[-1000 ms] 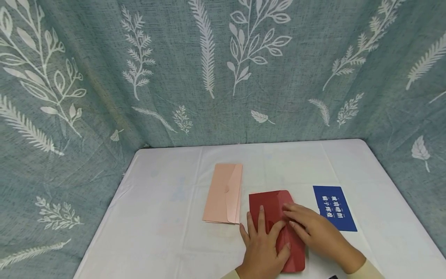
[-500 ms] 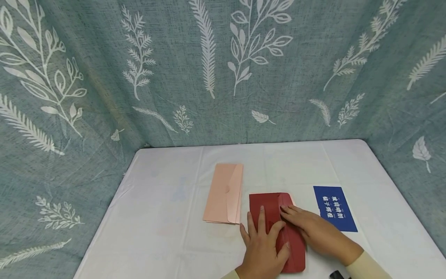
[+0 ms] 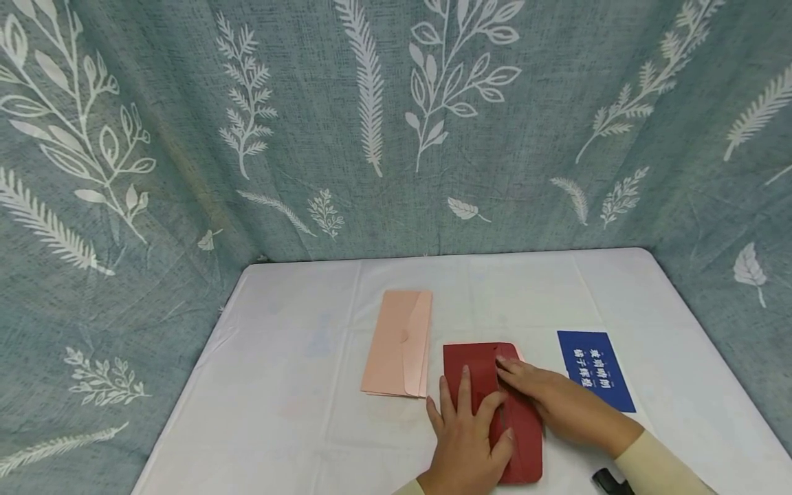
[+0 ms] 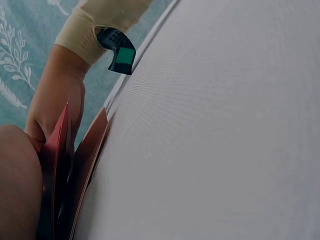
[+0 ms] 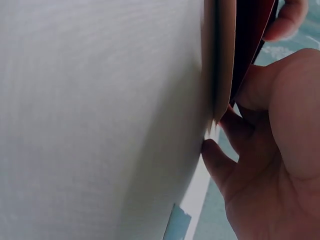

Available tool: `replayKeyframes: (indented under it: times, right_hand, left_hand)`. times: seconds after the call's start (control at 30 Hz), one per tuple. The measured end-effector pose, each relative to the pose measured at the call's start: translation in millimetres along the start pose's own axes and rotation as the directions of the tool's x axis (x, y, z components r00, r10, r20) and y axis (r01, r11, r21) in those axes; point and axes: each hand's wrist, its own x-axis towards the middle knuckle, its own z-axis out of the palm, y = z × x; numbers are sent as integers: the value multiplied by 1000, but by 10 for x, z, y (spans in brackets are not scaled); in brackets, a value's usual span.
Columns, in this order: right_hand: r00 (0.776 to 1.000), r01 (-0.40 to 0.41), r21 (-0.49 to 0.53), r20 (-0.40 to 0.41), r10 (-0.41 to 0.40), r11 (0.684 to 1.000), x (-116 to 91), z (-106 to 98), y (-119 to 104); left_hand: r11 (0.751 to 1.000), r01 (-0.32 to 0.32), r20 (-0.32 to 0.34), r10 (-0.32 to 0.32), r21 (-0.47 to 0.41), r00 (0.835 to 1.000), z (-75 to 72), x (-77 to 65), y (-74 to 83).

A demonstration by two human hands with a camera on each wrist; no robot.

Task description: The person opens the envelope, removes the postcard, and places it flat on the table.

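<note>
A dark red envelope lies near the front of the table in the head view, with a paler pink envelope under it in the right wrist view. My left hand rests on the red envelope's left part, fingers spread. From the right, my right hand holds the envelope's long flap near the far end, its fingertips at the flap's edge. A narrow dark gap shows along that edge. In the left wrist view the red layers stand apart at their ends.
Pink envelopes lie stacked to the left of the red one. A blue card with white characters lies to the right. A leaf-patterned curtain hangs behind the white table.
My right fingertips have shifted slightly left and away from me along the flap, and a gap shows at its edge. My left hand keeps its place.
</note>
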Motion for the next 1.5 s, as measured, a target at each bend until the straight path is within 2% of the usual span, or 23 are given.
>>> replayKeyframes:
  times: [0.23,0.43,0.8,1.17,1.37,1.5]
  right_hand:
    - [999,-45,37,-14,45,998,-21,13,16]
    - [999,-25,9,-22,26,1000,-29,12,2]
    - [1000,-17,-7,-24,17,1000,-15,4,-17]
    - [1000,-24,-43,-14,23,999,28,-7,-13]
    - [1000,-2,-66,3,2,998,53,-16,-18]
    - [1000,10,-69,5,-9,998,57,-10,-16]
  left_hand:
    - [1000,-19,-22,18,-15,1000,5,2,-5]
    - [1000,-20,-17,20,-14,1000,1,8,-2]
    - [999,-48,-64,49,13,997,29,-5,-9]
    - [999,-32,-39,33,18,999,27,-5,-5]
    - [1000,-14,3,14,19,1000,17,-1,-3]
    - [1000,-17,0,17,21,1000,19,-8,-5]
